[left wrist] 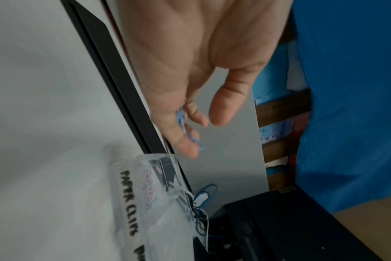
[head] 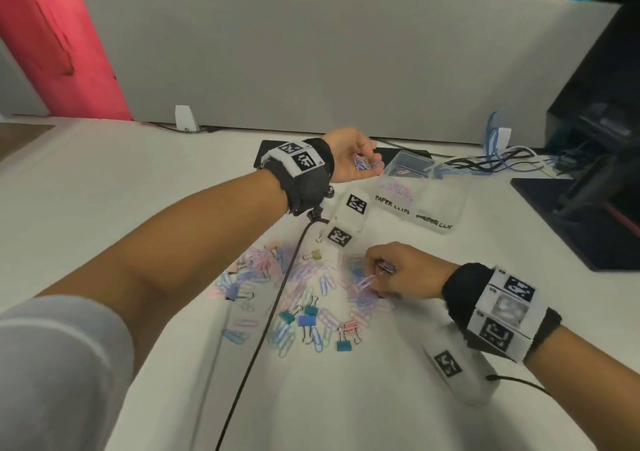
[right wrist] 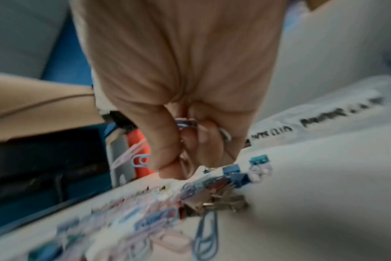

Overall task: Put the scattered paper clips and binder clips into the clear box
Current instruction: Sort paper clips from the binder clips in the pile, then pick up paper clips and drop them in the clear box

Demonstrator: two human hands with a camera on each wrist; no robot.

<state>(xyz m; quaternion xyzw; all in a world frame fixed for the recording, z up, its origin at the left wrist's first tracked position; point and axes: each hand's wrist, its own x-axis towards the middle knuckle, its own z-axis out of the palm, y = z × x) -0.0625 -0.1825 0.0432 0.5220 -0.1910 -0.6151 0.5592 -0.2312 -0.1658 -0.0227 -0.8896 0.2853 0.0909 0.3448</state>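
Hands: left grip (head: 353, 159) cups several paper clips (head: 362, 165) beside one clear box (head: 420, 190); right grip (head: 398, 272) pinches a few.

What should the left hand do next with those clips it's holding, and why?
Probably tip the left hand over so its paper clips drop into the clear box: it hovers beside the side labelled paper clips, which already holds some.

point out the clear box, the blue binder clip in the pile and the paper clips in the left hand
clear box (head: 446, 204), head view, front wall above the labels.
blue binder clip (head: 306, 321), head view, its blue body.
paper clips (head: 362, 165), head view, the bunch in the cupped left hand (head: 349, 159), palm.
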